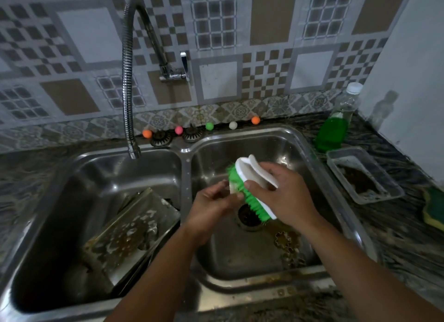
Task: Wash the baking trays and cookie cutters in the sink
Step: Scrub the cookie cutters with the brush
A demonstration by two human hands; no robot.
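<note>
Over the right basin of the steel double sink, my right hand grips a white scrub brush with green bristles. My left hand pinches a small pale piece, seemingly a cookie cutter, against the bristles. Several metal cookie cutters lie on the basin floor near the drain. A soapy, stained baking tray leans tilted in the left basin, with more trays partly hidden under it.
The flexible tap spout hangs over the left basin, no water running. On the right counter stand a bottle of green dish soap, a dirty clear plastic tub and a yellow-green sponge. Small coloured balls line the sink's back edge.
</note>
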